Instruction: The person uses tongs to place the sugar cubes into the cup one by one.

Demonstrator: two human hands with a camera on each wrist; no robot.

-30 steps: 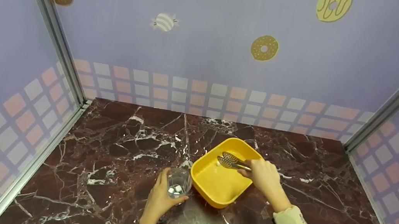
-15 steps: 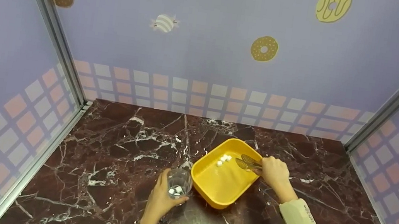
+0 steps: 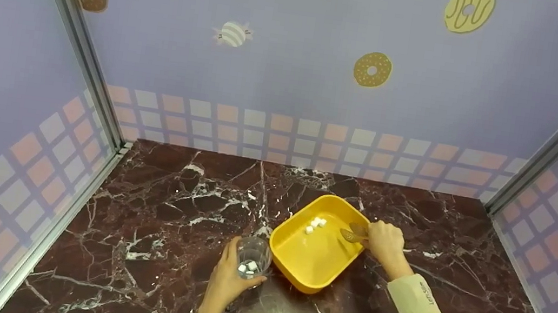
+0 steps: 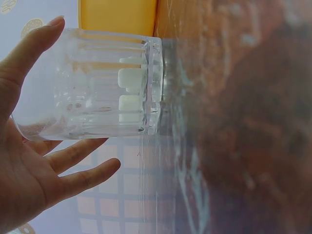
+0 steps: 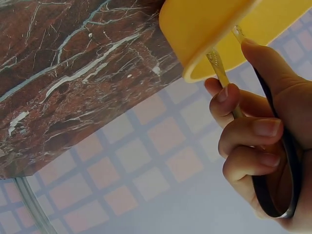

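White cubes (image 3: 309, 230), divided, work seemingly partway: a few lie in the yellow tub (image 3: 308, 261), others in the clear glass (image 4: 92, 87) that the left hand (image 3: 225, 283) grips, while the right hand (image 3: 385, 245) holds tongs (image 3: 349, 236) over the tub.

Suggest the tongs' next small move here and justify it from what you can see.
Probably, the right hand should move the tongs left toward the white cubes in the yellow tub: the tongs stand open with no cube visible between them, the cubes lie loose nearby, and the left hand holds the clear glass.
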